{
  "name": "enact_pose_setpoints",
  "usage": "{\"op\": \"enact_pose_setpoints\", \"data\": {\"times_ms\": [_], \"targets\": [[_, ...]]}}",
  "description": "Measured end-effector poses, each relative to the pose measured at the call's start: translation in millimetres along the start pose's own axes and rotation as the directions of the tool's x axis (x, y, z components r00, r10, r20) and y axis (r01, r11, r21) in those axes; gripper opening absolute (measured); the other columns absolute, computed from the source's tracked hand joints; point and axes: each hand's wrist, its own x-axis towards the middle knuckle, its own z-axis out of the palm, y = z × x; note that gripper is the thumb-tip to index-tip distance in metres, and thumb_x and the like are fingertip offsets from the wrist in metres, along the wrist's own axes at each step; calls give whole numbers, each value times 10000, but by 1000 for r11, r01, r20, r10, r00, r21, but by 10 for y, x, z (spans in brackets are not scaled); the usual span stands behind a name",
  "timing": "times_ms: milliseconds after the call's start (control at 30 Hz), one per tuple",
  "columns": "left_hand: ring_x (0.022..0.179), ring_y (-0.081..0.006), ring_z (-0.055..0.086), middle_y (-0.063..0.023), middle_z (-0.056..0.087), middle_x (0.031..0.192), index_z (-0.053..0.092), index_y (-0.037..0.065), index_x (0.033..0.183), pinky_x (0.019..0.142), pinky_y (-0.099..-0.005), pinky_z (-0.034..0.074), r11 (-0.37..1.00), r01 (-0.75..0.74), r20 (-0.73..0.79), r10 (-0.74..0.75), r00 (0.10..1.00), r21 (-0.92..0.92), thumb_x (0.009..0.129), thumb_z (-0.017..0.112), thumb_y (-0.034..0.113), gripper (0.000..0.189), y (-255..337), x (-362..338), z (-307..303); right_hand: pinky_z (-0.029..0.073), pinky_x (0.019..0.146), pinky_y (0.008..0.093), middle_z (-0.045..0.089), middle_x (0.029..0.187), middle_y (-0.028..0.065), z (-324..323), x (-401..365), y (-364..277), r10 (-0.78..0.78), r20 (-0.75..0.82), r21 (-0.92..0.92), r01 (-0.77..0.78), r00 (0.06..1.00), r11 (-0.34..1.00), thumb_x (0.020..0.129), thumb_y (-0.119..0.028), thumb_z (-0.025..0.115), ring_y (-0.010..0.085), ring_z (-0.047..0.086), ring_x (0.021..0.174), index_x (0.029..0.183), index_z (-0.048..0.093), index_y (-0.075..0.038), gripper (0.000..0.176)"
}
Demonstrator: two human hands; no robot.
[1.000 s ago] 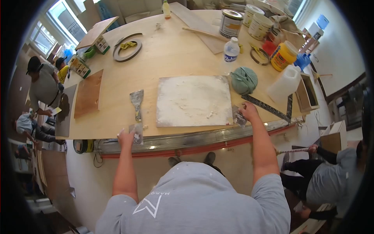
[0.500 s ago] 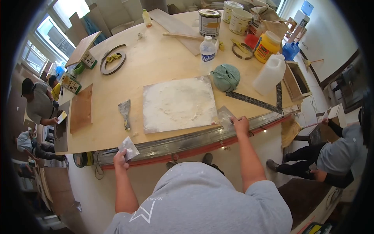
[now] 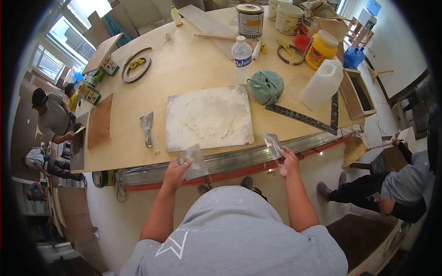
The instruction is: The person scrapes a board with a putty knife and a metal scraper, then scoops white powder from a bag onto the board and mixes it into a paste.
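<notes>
My left hand (image 3: pixel 176 172) is closed on a flat metal scraper blade (image 3: pixel 197 162), held just off the near edge of the table. In my right hand (image 3: pixel 289 162) is a second thin scraper blade (image 3: pixel 272 146), tilted up near the right front corner of the board. Between and beyond my hands lies a square board (image 3: pixel 169 117) spread with off-white powder or paste (image 3: pixel 209 117). A putty knife (image 3: pixel 146 129) rests on the table to the board's left, its blade pointing away from me.
On the plywood table (image 3: pixel 184 55) stand a water bottle (image 3: pixel 242 60), a green twine ball (image 3: pixel 266 87), a white jug (image 3: pixel 322 83), a black carpenter's square (image 3: pixel 304 119), a yellow tub (image 3: pixel 320 49) and a paint can (image 3: pixel 250 20). People work at left and right.
My left hand has moved right and up with its blade, towards the board's front edge. My right hand has drawn back slightly, and its blade has come off the board's corner.
</notes>
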Motion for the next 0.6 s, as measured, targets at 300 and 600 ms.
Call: {"op": "enact_pose_setpoints", "data": {"times_ms": [300, 600], "targets": [[869, -292, 628, -177, 677, 949, 648, -10, 1096, 795, -361, 493, 955, -112, 150, 73, 986, 275, 897, 618, 197, 288, 240, 521, 701, 571, 657, 339, 650, 934, 106, 523, -92, -29, 3, 234, -25, 3, 972, 1000, 915, -16, 548, 221, 659, 745, 1083, 516, -44, 174], [825, -344, 574, -126, 646, 930, 667, 66, 1151, 782, -416, 492, 255, -547, 329, 576, 748, 797, 759, 569, -29, 415, 276, 323, 1154, 570, 645, 333, 675, 927, 135, 1310, 25, 279, 63, 372, -231, 26, 926, 973, 1015, -223, 488, 235, 684, 735, 1053, 543, -18, 215]]}}
